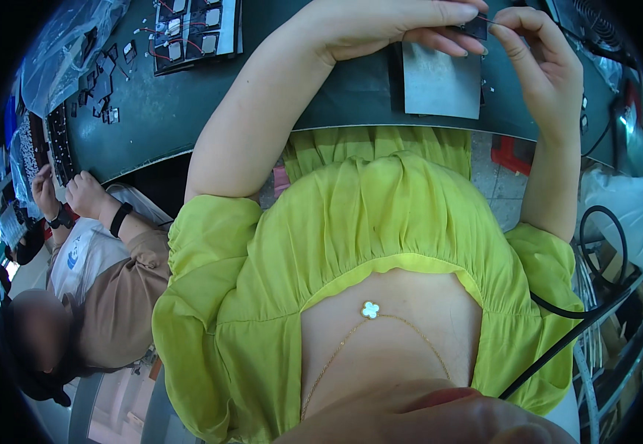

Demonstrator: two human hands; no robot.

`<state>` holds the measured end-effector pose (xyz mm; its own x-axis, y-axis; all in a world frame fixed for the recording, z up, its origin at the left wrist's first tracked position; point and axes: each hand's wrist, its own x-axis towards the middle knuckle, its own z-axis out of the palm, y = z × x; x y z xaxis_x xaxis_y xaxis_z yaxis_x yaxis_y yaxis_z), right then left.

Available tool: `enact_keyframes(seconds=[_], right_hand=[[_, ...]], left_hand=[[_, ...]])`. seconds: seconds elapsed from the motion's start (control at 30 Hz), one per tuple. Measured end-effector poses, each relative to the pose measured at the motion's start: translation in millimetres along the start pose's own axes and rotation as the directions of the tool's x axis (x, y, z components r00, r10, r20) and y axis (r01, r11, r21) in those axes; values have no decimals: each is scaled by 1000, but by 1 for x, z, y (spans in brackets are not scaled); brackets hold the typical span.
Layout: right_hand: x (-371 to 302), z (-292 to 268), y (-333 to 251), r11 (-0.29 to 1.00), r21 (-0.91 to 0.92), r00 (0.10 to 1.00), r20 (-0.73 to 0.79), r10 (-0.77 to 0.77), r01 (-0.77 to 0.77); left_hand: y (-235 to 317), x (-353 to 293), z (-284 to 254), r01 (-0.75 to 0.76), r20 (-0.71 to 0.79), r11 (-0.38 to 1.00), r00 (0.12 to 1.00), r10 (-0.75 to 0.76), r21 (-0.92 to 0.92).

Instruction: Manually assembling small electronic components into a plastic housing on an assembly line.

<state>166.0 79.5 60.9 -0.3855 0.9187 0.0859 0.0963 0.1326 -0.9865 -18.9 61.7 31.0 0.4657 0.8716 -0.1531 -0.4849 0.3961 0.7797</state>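
**Head view: both hands meet on a small dark part above a grey plate**

Head camera looks down the person's front to the far edge of the green counter (188, 111), where the two hands come together at the top of the picture. The left hand (381, 26) is curled, fingers folded down over a small dark component (475, 28), which it pinches from the left. The right hand (536, 44) comes in from the right with thumb and forefinger closed on what looks like a thin wire or lead at the component's right end; the wire is too fine to tell more. The component lies between the hands, its long axis roughly left to right, and both hands touch it, neither clearly nearer.

Just beneath them a grey metal plate (441, 83) lies flat on the counter, its near edge close to the counter's rim. Open counter spreads to the left of the plate. Further left sit trays of small parts (188, 29) and scattered dark pieces (103, 85), well apart from the hands. A co-worker's hands (62, 192) work at the counter's left end.
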Motion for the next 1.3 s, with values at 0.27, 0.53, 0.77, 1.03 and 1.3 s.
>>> enact_keyframes(seconds=[0.27, 0.53, 0.77, 1.03, 1.3], right_hand=[[12, -13, -2, 868, -401, 956, 147, -256, 294], [8, -14, 3, 909, -415, 997, 54, 58, -30], [9, -19, 17, 957, -218, 975, 69, 212, -192], [13, -7, 15, 983, 26, 981, 62, 182, -184], [14, -7, 3, 991, 19, 983, 131, 131, -134]], left_hand=[[13, -2, 18, 19, -113, 1000, 993, -21, -13], [7, -4, 21, 6, -138, 1000, 990, -4, 10], [4, -3, 22, -20, -139, 999, 990, 26, 39], [9, -6, 21, -31, -175, 998, 984, 22, -48], [10, -4, 20, -39, -179, 996, 984, 24, -80]])
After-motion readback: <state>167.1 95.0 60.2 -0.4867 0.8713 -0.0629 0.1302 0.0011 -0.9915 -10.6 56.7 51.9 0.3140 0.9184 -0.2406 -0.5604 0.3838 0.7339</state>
